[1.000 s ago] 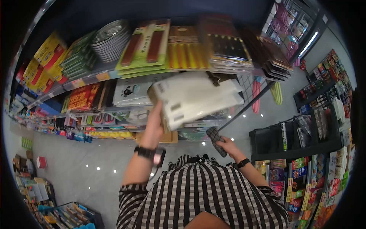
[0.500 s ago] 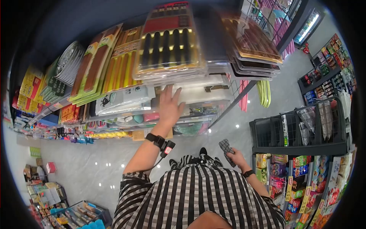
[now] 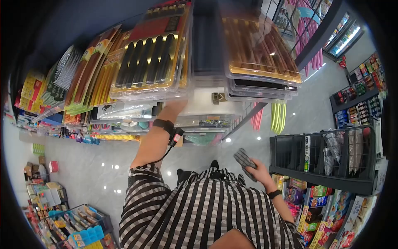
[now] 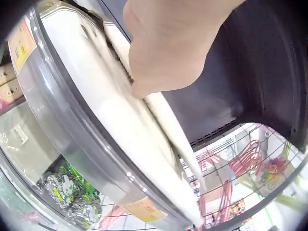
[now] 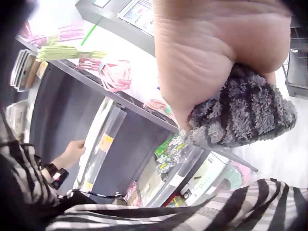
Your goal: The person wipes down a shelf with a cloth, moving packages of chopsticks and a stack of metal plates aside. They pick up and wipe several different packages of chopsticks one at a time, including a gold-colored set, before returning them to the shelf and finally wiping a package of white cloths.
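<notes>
White flat packages (image 4: 91, 91) lie stacked on a middle shelf, one with a dark brown mark showing in the head view. My left hand (image 4: 168, 48) reaches in at this stack, and in the left wrist view its lower part touches the packages near the gap between two of them. A shelf of candle-like packs hides most of that hand's fingers in the head view; I cannot tell how they are bent. Low at my right side, my right hand (image 3: 260, 172) grips a fuzzy grey and black checked cloth (image 5: 245, 113), which sticks out past the fingers.
Overhanging the upper shelf are blister packs of dark sticks (image 3: 145, 58) and of brown sticks (image 3: 261, 50). Pink hangers (image 3: 309, 37) and green hangers (image 3: 278, 116) hang by a wire grid on the right. A dark rack (image 3: 286, 151) stands to my right, above snack packs.
My left hand carried a white package onto the shelf, spread its fingers there, then moved deeper under the upper packs. The view shifted right. My right hand keeps the cloth.
</notes>
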